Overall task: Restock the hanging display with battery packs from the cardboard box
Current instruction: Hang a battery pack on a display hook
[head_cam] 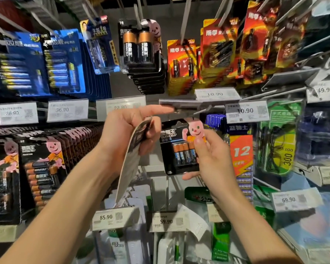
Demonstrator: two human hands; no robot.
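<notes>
The right hand [211,159] grasps a small black battery pack [177,147] by its right side, thumb laid over the front and fingers curled behind and under its lower edge. The pack stands upright, face to the camera, with four small cells showing. Just left of it, the left hand [126,128] clutches the top of a long pack [131,164] that hangs down past the wrist (only its grey back shows, so what it carries cannot be told). That hand's forefinger is stretched out straight to the right, its tip at the end of a metal peg [191,109]; whether the two touch is unclear. Above both hands hang packs of two fat cells [139,48]. Right of the peg sits a price tag [246,111] reading 10.90.
</notes>
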